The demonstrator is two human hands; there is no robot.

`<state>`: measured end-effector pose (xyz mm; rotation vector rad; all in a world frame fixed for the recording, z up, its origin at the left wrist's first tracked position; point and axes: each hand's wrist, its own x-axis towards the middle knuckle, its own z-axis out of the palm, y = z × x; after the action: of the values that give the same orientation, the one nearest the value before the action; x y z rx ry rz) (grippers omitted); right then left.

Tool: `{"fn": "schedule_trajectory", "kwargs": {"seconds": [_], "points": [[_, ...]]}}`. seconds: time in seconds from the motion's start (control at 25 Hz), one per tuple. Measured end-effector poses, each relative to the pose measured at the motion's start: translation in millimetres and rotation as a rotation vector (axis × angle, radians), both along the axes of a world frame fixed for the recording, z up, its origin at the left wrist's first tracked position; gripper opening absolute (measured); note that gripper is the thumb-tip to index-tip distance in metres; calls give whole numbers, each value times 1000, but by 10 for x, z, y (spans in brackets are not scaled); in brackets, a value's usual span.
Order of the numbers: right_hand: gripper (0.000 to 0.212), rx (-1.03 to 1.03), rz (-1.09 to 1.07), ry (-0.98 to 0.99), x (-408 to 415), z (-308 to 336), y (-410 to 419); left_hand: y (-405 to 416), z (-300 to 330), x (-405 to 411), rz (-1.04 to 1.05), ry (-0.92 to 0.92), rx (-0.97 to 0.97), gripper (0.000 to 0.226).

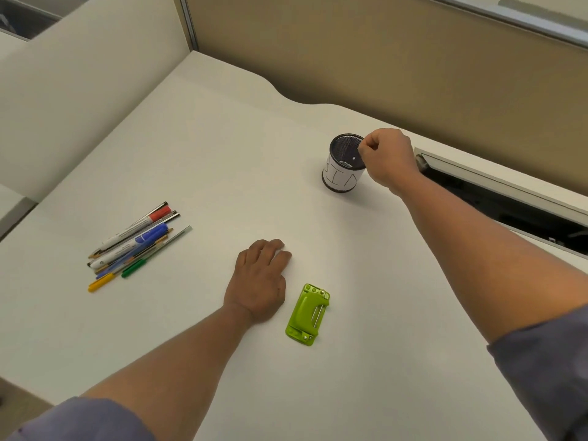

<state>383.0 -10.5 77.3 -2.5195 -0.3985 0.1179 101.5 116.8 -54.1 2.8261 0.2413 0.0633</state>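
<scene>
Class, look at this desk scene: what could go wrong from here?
The right hand hovers pinched at the rim of the upright mesh cup; a nudge might tip it.
Anything small in that grip, too tiny to make out, could drop outside the cup.
The left hand rests near the green tool and might knock it.

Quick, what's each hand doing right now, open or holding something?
Left hand: open, resting on the white table, holding nothing.
Right hand: fingers pinched over the black mesh cup; holding anything cannot be told.

Black mesh cup (345, 154), white label (339, 179); lime-green device (308, 315)
</scene>
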Motion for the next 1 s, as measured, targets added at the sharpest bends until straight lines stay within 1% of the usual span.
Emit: {"fn": "schedule_trajectory", "kwargs": {"seconds": [0.12, 0.28, 0.4, 0.48, 0.64, 0.72, 0.84, 1.0], "points": [[17, -7, -31, -8, 41, -50, 46, 1, 3, -2, -1, -8, -3, 44], [17, -4, -14, 2, 11, -80, 93, 1, 7, -3, -2, -11, -5, 43], [13, -28, -27, -22, 27, -87, 87, -2, 13, 2, 0, -18, -10, 43], [12, -2, -37, -13, 35, -93, 69, -2, 14, 0, 0, -17, -11, 44], [17, 63, -45, -17, -29, -75, 27, -4, 17, 4, 2, -7, -15, 44], [18, 134, -70, 5, -71, -87, 13, -6, 14, 7, 4, -8, -7, 44], [20, 332, -128, 78, -149, -85, -33, -4, -4, 8, 7, -15, -6, 43], [15, 520, -103, 117, -434, -74, -134, -13, -13, 6, 19, -39, -6, 43]]}}
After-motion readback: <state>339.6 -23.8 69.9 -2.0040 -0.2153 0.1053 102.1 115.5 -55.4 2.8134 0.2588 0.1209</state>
